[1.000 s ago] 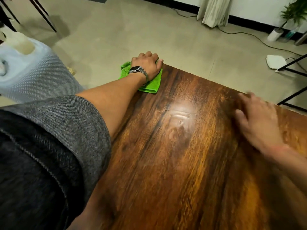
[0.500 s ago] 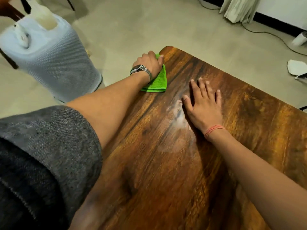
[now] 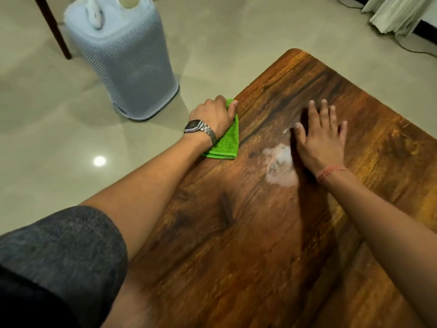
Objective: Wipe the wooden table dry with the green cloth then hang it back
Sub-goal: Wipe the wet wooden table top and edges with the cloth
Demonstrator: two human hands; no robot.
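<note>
The wooden table (image 3: pixel 272 233) fills the lower right of the head view, with a pale glare patch near its middle. A folded green cloth (image 3: pixel 225 144) lies at the table's left edge. My left hand (image 3: pixel 214 116), with a metal watch on the wrist, sits on top of the cloth, its fingers curled over the far end. My right hand (image 3: pixel 322 136) lies flat on the wood to the right of the cloth, fingers straight and spread, a red thread round the wrist.
A pale perforated basket (image 3: pixel 127 67) stands on the tiled floor left of the table. A dark chair leg (image 3: pixel 53 29) is behind it. A curtain (image 3: pixel 399 13) and a cable lie at the far right.
My left hand has drawn the cloth back along the table's left edge, away from the far corner. My right hand came in from the right and now lies flat near the middle.
</note>
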